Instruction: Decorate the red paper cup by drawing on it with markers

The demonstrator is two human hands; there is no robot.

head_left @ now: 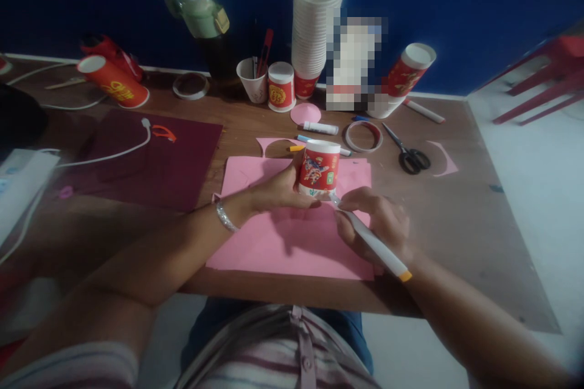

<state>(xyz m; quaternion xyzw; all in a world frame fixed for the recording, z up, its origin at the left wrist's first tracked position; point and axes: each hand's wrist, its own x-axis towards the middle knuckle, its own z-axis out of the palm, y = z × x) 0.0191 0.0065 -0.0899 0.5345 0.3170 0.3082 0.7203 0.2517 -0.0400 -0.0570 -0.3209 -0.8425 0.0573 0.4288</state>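
Observation:
A red-and-white paper cup is in my left hand, whose fingers and thumb wrap its left side and lower edge. Printed figures cover its red wall, and coloured marks show on the white band at the bottom. My right hand grips a white marker pen with a yellow end. The pen's other end meets the cup's lower edge or lies just beside it; I cannot tell which. Below both hands lie pink paper sheets. Behind the cup are a small yellow cap and a blue marker.
Black-handled scissors and a tape roll lie right of the cup. Along the back stand a tall cup stack, a green-topped bottle and several cups. A white cable crosses the left side. A red stool stands at right.

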